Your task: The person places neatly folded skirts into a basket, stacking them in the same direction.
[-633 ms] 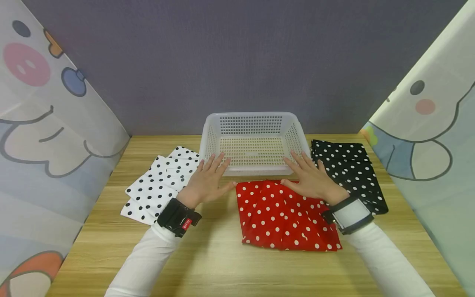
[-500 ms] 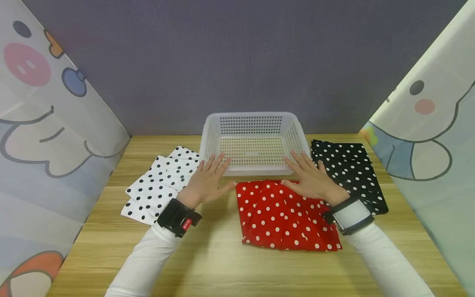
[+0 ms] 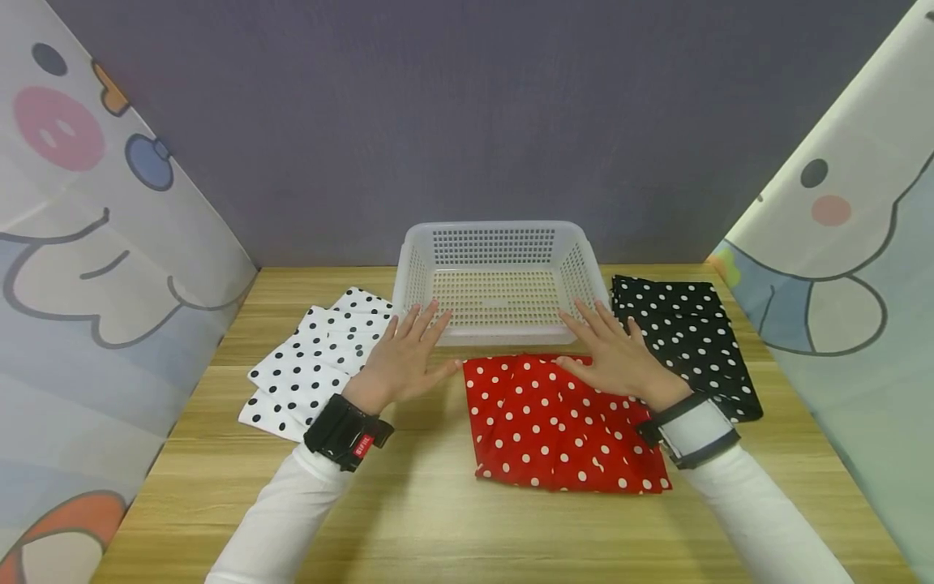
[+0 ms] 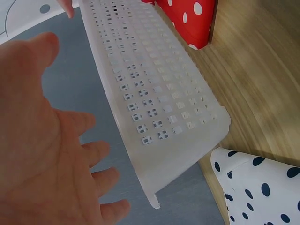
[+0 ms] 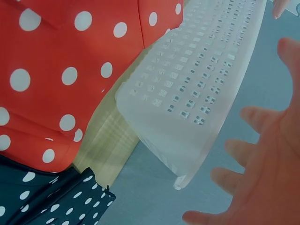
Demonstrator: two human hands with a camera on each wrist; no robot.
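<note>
Both hands hover with fingers spread, holding nothing. In the head view my left hand (image 3: 403, 361) overlaps the front left corner of a white plastic basket (image 3: 496, 334) and the edge of a white cloth with black dots (image 3: 310, 365). My right hand (image 3: 613, 355) overlaps the basket's front right corner and the upper part of a red cloth with white dots (image 3: 547, 430). A black cloth with white dots (image 3: 689, 341) lies to the right, folded. Each wrist view shows a palm and separated fingers beside the basket, apart from its wall.
The wooden table (image 3: 409, 519) ends at a grey-purple panel (image 3: 474, 122) behind the basket. Cartoon-printed sheets (image 3: 109, 268) stand along the left and right sides. Inside the basket only its slotted floor shows.
The head view has shifted very slightly. Both hands keep nearly the same place and spread, and the cloths and basket lie as before.
</note>
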